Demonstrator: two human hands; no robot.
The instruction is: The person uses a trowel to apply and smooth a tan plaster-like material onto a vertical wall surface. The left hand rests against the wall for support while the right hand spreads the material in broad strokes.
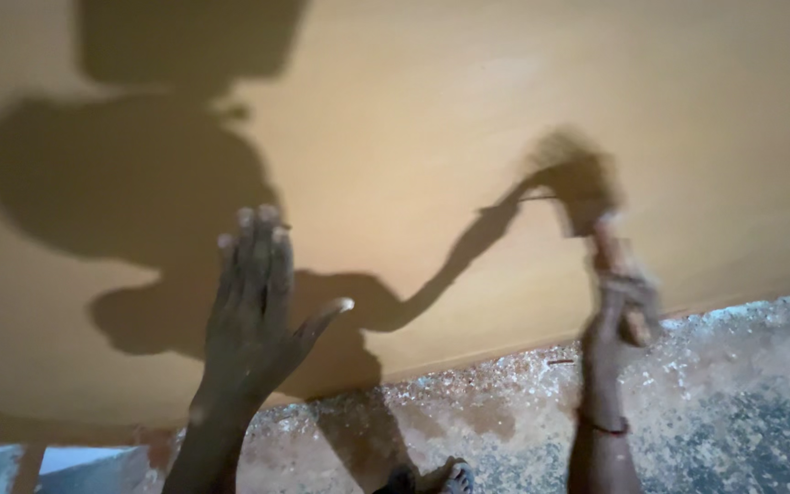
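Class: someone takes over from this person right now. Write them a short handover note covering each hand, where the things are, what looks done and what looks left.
Left hand: open, flat on the board, fingers spread.
Right hand: gripping the handle of a brush; the brush head is on the board, blurred with motion.
Board: large, tan, lying over a speckled floor; its near edge runs between the hands.
Done: cannot tell which parts are already brushed; the surface looks even.
Left: cannot tell; likely check the board for unbrushed areas.

Warm dim light, hard shadows on the board [432, 119], motion-blurred brush [587, 197].
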